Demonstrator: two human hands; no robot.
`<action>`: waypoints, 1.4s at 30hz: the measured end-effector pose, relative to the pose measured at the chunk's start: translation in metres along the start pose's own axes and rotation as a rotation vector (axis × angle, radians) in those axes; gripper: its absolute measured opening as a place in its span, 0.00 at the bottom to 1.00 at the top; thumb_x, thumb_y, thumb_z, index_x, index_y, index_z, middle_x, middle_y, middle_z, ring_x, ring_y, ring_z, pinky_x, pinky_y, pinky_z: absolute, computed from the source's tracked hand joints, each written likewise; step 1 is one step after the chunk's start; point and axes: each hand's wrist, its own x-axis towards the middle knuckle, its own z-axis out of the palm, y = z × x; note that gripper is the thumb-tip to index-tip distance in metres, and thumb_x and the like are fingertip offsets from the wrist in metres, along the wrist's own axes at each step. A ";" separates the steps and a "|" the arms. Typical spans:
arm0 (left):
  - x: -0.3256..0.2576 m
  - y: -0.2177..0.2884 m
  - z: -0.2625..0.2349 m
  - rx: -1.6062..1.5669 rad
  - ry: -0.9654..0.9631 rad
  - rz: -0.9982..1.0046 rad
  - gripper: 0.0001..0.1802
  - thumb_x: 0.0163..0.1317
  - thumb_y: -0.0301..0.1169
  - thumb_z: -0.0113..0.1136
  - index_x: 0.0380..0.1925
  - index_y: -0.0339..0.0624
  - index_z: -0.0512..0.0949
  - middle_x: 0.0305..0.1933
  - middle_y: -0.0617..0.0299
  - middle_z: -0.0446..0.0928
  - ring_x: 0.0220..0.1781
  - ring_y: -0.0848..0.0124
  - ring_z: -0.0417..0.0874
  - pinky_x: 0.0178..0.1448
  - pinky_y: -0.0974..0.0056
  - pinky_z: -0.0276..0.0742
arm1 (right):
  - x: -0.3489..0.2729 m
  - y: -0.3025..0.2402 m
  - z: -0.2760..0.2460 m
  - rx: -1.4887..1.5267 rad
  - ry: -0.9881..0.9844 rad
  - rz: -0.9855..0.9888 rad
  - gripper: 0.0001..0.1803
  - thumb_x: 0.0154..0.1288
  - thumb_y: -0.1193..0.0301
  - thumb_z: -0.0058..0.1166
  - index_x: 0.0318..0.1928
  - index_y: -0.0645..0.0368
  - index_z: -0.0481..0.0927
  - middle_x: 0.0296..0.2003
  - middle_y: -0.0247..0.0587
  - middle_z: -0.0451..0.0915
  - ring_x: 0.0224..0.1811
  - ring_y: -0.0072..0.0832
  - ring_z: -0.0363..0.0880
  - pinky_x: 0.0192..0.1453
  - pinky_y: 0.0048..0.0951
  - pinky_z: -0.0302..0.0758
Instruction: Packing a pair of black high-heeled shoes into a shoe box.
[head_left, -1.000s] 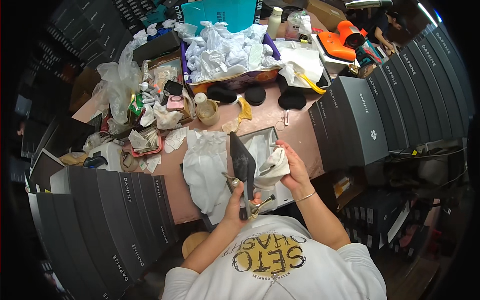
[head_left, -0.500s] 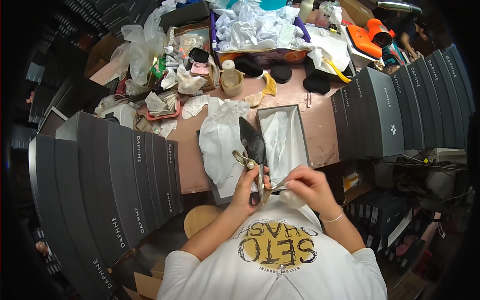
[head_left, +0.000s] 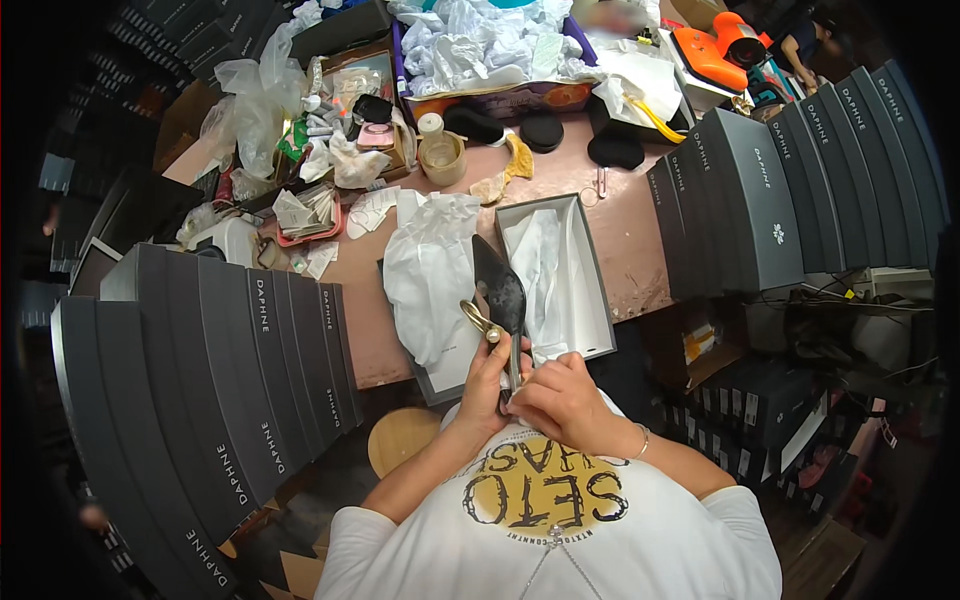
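My left hand [head_left: 486, 383] is closed round a pointed shoe [head_left: 499, 278], toe pointing away from me and dark sole showing. A gold strap [head_left: 474, 316] with a pearl stands out on the shoe's left side. Closed at the heel end is my right hand [head_left: 560, 402], its fingertips pressed together against the shoe. Whatever those fingers hold is hidden behind them. Beyond the hands lies an open shoe box [head_left: 606, 300] with white tissue paper [head_left: 541, 275] inside. More crumpled tissue [head_left: 430, 270] rests on a box part to its left.
Stacked dark shoe boxes flank me at left [head_left: 215, 370] and right [head_left: 745, 210]. At the back of the table stand a purple bin [head_left: 500, 105] of crumpled paper, a bottle [head_left: 437, 150] in a cup, black pads [head_left: 541, 131], a yellow cloth [head_left: 518, 160] and an orange tool [head_left: 705, 58].
My right hand has moved left and in to the shoe's heel; the white wad it held beside the shoe is now out of sight. My left hand still holds the shoe.
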 end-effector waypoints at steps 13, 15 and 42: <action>0.011 0.020 -0.002 -0.138 -0.146 0.013 0.22 0.69 0.46 0.51 0.46 0.34 0.71 0.27 0.61 0.74 0.26 0.74 0.75 0.27 0.73 0.72 | 0.024 0.034 -0.016 0.767 0.282 0.617 0.05 0.65 0.72 0.55 0.33 0.59 0.75 0.31 0.37 0.80 0.39 0.28 0.79 0.48 0.29 0.73; 0.010 0.027 -0.002 -0.116 -0.183 0.034 0.24 0.68 0.47 0.51 0.46 0.33 0.71 0.27 0.61 0.73 0.27 0.73 0.75 0.29 0.73 0.72 | 0.019 0.052 -0.028 1.400 0.440 0.504 0.06 0.71 0.69 0.49 0.39 0.59 0.71 0.33 0.36 0.78 0.41 0.26 0.78 0.49 0.27 0.75; 0.014 0.035 -0.025 -0.204 -0.150 -0.053 0.24 0.68 0.49 0.51 0.42 0.35 0.74 0.33 0.56 0.77 0.29 0.73 0.77 0.33 0.71 0.76 | 0.004 0.111 -0.021 0.902 0.533 0.691 0.05 0.69 0.72 0.51 0.42 0.60 0.74 0.31 0.27 0.74 0.33 0.13 0.70 0.39 0.16 0.69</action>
